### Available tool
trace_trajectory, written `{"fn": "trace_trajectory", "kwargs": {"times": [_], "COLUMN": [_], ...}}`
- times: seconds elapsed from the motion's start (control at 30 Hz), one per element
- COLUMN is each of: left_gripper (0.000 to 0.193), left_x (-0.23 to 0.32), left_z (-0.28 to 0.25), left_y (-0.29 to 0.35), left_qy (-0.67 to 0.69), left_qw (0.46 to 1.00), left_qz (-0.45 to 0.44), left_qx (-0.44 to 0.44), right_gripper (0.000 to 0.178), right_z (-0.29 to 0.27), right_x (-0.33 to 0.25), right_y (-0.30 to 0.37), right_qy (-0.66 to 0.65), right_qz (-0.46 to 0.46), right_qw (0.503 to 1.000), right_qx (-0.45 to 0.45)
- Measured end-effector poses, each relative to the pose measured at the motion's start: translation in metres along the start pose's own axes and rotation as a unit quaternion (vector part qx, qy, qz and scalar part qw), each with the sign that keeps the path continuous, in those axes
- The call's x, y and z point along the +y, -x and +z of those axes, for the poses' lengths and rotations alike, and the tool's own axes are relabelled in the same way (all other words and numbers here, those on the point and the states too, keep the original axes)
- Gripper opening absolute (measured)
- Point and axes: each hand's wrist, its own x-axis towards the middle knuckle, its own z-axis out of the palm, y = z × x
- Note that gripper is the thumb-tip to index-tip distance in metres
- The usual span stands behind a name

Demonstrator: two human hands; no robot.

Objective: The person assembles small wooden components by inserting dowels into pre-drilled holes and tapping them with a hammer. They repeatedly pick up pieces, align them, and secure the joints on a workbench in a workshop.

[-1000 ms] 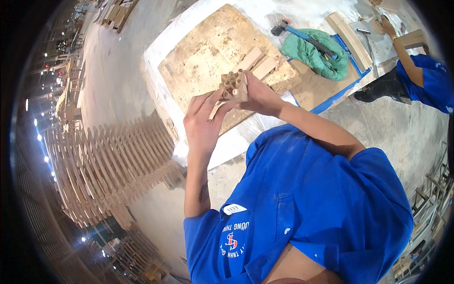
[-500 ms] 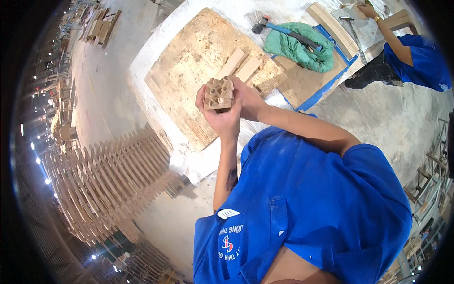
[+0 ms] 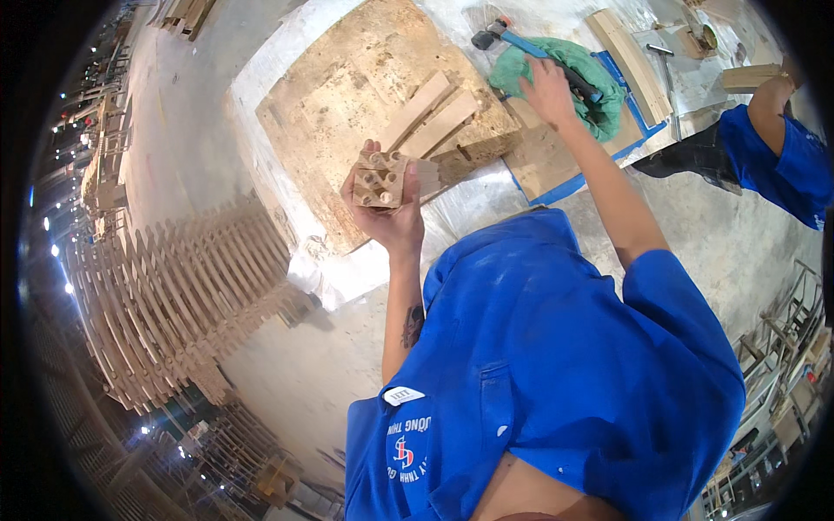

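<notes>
My left hand is wrapped round a bundle of wooden pieces, with round dowel ends standing out of the face toward me. Over the green cloth at the upper right reaches my right hand, its fingers stretched out beside the hammer. The hammer lies across the cloth; it has a dark head and a blue and black handle. Whether the fingertips touch the cloth or handle, I cannot tell. Flat wooden strips lie on the worn board beyond my left hand.
A blue-edged panel lies under the cloth, with long wooden pieces and a second hammer beyond. A co-worker in a blue shirt stands at the right. Stacked wooden parts fill the left floor.
My right hand has left the wooden bundle and moved right and away from me to the green cloth. My left hand keeps the bundle, now slightly lower and further left in view.
</notes>
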Motion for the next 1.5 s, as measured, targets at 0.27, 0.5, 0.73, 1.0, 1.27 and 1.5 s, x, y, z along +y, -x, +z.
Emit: {"fn": "trace_trajectory", "kwargs": {"times": [0.27, 0.5, 0.73, 1.0, 1.27, 1.5], "left_gripper": [0.061, 0.061, 0.063, 0.062, 0.065, 0.063], "left_x": [-0.003, -0.01, 0.001, -0.013, -0.015, -0.008], "left_z": [0.009, 0.008, 0.009, -0.006, 0.003, -0.002], "left_y": [0.014, 0.015, -0.007, -0.003, -0.008, -0.009], "left_qy": [0.009, 0.007, 0.014, -0.14, -0.011, -0.028], "left_qw": [1.0, 1.0, 1.0, 0.987, 1.0, 0.999], "left_qz": [0.003, 0.013, 0.004, 0.078, 0.001, -0.018], "left_qx": [-0.022, -0.025, -0.028, -0.01, -0.002, 0.002], "right_gripper": [0.038, 0.038, 0.048, 0.034, 0.021, 0.024], "right_z": [0.024, 0.017, -0.044, -0.123, -0.196, -0.236], "right_x": [0.052, 0.057, 0.058, -0.054, -0.148, -0.175], "right_y": [-0.034, -0.065, -0.12, 0.0, 0.041, 0.096], "right_qy": [0.161, 0.164, 0.071, -0.393, -0.449, -0.417], "right_qz": [0.055, 0.035, 0.062, 0.182, 0.066, 0.046], "right_qw": [0.985, 0.956, 0.948, 0.871, 0.885, 0.902], "right_qx": [-0.035, -0.242, -0.305, -0.231, -0.101, -0.1]}}
